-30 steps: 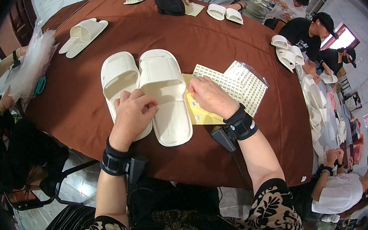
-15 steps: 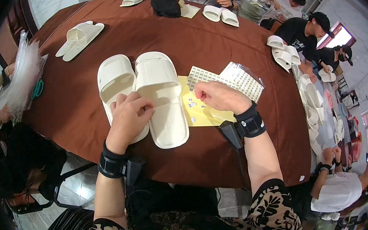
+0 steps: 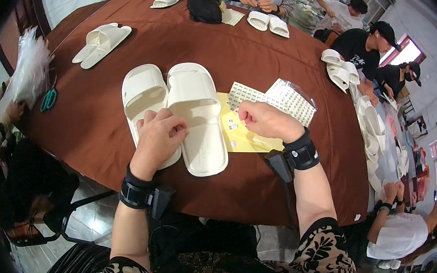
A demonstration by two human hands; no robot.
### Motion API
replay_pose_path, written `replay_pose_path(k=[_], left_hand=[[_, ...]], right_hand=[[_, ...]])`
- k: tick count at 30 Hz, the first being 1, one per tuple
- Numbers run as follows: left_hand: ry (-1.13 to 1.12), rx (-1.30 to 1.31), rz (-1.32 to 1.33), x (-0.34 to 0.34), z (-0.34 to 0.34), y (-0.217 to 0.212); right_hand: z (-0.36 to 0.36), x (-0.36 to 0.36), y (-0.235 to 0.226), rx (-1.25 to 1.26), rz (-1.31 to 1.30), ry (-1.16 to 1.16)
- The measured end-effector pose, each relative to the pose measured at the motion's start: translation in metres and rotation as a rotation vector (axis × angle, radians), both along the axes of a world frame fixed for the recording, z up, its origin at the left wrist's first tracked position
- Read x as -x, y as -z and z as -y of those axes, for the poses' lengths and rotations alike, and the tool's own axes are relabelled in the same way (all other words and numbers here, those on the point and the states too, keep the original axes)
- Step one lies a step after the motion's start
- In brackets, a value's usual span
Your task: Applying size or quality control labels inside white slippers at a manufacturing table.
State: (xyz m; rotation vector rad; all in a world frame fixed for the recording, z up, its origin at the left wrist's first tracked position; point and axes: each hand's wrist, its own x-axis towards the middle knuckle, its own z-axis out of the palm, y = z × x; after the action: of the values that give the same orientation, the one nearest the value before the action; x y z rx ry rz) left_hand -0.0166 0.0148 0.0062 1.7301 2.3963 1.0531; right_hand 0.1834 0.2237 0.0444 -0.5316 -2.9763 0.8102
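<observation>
Slippers [image 3: 179,101] lying side by side, stickers [image 3: 233,126] close by

The white pair is sitting near the person's edge of the brown surface [image 3: 95,116], toes pointing away. The left hand [image 3: 158,137] is overlapping both slippers, fingers half curled, tips above the right one's footbed; I can't tell whether it is gripping anything. Just right of the pair, the right hand [image 3: 269,118] is poised over a yellow sheet [image 3: 245,143], thumb and fingertips drawn close; whatever they may be pinching is staying out of my sight. The small stickers are lying on that sheet, between the right hand and the slippers. I'd guess the person is handling stickers at this step; the next move is probably calling for a fine fingertip pinch and a steadied slipper. Farther out, green-handled scissors [image 3: 48,100] are lying by the left edge.
</observation>
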Motion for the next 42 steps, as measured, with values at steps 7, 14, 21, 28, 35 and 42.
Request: replay_pose_path(k=[7,14,21,28,35,42], left_hand=[[0.008,0.003,0.002,-0.002,-0.002,-0.001],[0.017,-0.036,-0.023,-0.001,-0.002,0.002],[0.014,0.034,0.005,0.0,-0.001,-0.002],[0.006,-0.036,-0.068,-0.001,0.0,0.003],[0.214,-0.08,-0.196,-0.02,0.001,-0.006],[0.261,-0.008,-0.201,-0.025,0.0,-0.011]], right_hand=[[0.037,0.025,0.001,0.318,-0.196,-0.086],[0.058,0.035,0.002,-0.027,-0.155,-0.141],[0.055,0.037,0.004,-0.031,-0.181,-0.167],[0.051,0.039,0.007,0.056,-0.189,-0.15],[0.045,0.042,0.013,0.092,-0.176,-0.088],[0.046,0.046,0.017,-0.024,-0.186,-0.064]])
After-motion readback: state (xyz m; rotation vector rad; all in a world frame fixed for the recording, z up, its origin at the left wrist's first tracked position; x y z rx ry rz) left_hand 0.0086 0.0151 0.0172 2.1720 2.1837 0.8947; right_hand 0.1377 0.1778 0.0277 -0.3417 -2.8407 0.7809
